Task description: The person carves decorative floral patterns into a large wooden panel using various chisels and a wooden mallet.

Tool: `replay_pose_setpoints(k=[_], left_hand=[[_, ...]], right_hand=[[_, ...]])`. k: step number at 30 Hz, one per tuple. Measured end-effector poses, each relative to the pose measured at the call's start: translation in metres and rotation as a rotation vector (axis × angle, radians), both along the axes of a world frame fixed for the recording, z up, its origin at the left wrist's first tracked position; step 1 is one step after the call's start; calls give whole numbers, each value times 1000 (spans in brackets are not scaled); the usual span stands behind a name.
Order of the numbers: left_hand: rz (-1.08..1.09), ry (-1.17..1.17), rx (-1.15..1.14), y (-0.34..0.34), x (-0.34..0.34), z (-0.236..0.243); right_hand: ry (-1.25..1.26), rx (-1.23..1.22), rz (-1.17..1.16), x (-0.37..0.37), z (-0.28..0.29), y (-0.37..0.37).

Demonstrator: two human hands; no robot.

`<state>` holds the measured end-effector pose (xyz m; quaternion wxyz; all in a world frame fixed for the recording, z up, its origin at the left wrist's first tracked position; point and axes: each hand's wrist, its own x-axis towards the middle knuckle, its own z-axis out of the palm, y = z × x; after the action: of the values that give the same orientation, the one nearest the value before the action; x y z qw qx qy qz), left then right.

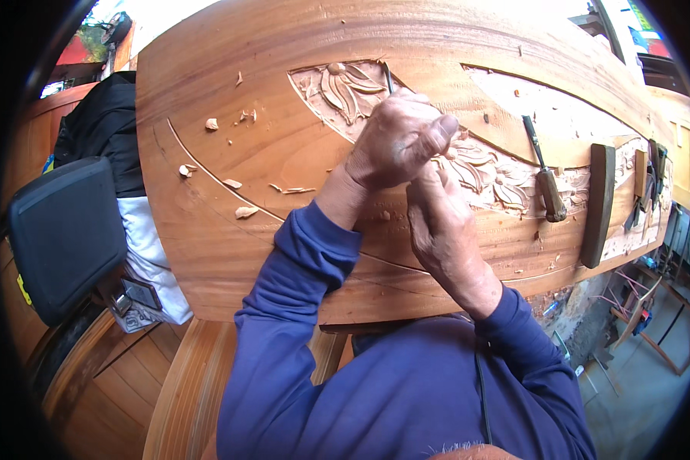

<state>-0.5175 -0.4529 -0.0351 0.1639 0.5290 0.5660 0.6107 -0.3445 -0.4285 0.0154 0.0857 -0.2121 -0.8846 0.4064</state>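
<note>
Two bare hands are working close together above a broad reddish-brown wooden panel (261, 146). The left hand (395, 142) is clenching around a slim dark metal carving tool (389, 80), whose shaft is jutting out above the knuckles beside a recessed, pale brown carved flower (337, 88). Just below, the right hand (443, 226) is curling its fingers inward; whether it is gripping the tool's hidden end cannot be told. Farther right, a dark-bladed chisel with a brown wooden handle (550, 195) is lying across the carved band, near a long, dark brown wooden block (598, 207). Pale curled wood shavings (245, 211) are dotting the panel's left side, and dark blue sleeves (291, 268) are covering both forearms.
</note>
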Motion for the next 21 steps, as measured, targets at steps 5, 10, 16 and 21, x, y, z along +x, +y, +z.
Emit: replay_pose_setpoints(k=[5, 10, 16, 21], left_hand=[[-7, -102, -58, -8, -11, 5], [-31, -274, 55, -24, -25, 5], [23, -174, 101, -27, -26, 5], [8, 458, -89, 4, 14, 8]], right_hand=[[61, 53, -8, -24, -4, -14], [130, -214, -136, -49, 12, -39], [164, -344, 116, -12, 8, 14], [-104, -770, -177, 31, 2, 53]])
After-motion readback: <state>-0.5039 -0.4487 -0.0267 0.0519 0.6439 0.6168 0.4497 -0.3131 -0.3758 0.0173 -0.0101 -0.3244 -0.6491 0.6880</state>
